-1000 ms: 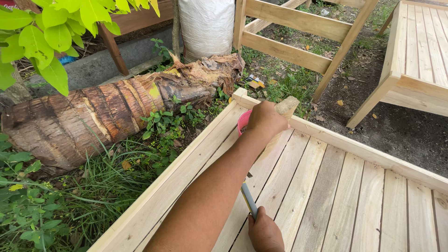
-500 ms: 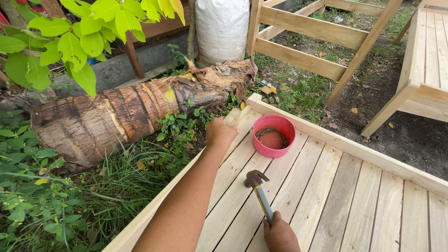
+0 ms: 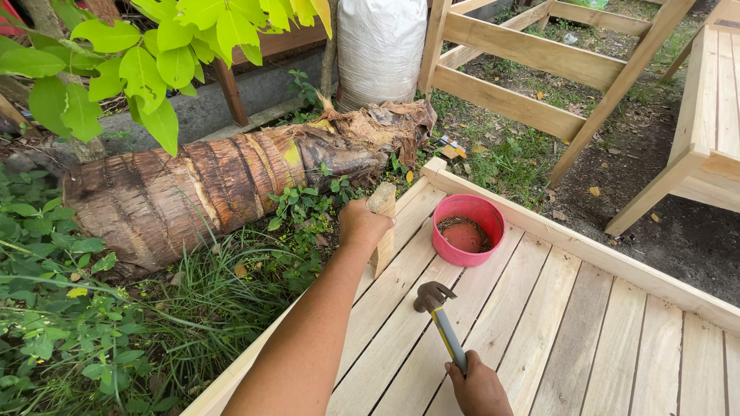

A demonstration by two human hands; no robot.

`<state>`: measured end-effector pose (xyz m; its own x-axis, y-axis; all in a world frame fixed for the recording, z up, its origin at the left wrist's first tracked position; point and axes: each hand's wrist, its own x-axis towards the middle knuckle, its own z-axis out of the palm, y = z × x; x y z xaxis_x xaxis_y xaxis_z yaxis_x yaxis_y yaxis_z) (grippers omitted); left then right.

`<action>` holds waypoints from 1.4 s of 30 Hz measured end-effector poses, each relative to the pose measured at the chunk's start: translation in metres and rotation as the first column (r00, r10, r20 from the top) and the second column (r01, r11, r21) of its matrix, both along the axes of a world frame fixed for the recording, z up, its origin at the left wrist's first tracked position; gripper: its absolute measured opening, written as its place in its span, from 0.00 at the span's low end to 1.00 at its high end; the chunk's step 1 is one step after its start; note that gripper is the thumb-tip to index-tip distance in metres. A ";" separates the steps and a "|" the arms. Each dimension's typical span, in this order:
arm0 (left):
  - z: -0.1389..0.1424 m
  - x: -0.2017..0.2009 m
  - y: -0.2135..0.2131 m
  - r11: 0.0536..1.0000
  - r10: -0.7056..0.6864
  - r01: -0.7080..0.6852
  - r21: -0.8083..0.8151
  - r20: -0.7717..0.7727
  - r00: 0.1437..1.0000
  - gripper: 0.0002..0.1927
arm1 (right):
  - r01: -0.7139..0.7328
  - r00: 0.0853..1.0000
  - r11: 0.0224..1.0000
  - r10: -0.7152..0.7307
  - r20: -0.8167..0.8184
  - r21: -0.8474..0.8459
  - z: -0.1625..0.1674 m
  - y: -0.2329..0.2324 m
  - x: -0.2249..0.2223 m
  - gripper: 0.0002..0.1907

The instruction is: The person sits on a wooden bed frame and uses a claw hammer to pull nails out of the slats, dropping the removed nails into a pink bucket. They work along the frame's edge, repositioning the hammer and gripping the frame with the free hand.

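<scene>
**Wood block stood on end at the platform edge, hammer held low**

Left hand (image 3: 362, 225) wrapped around a short wood block (image 3: 383, 231), fingers curled over its near face and thumb side pressed against it. Block set upright, long axis close to vertical, cut top end pointing up and a little away toward the fallen palm trunk (image 3: 216, 185); lower end hidden behind the hand and the edge rail (image 3: 262, 354), so contact with the boards cannot be told. Sits just beside the left rail of the plank platform (image 3: 601, 331), near the platform's far corner, with the trunk lying just beyond in the grass.

Right hand (image 3: 479, 387) closed in a fist around the bottom of a hammer (image 3: 441, 323), only the back of the hand and knuckles showing at the lower edge. Handle yellow and blue, long axis running up and slightly left across the platform boards; dark claw head at the far end, aimed toward the block but well apart from it. Whether the head touches the boards cannot be told.

Pink round bowl (image 3: 467, 229) resting on the platform just right of the block, rusty nails curled inside. White sack (image 3: 381, 48) upright behind the trunk. Bare timber frame (image 3: 532, 69) standing on the ground beyond the platform's far rail.
</scene>
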<state>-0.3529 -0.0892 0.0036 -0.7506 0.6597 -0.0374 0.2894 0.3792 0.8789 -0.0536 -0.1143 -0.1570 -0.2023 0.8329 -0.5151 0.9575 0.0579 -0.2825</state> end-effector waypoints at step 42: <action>-0.023 0.033 0.051 0.972 -0.097 0.089 0.218 0.026 0.995 0.21 | 0.142 0.983 0.969 -0.163 -0.088 -0.200 -0.081 0.043 0.032 0.37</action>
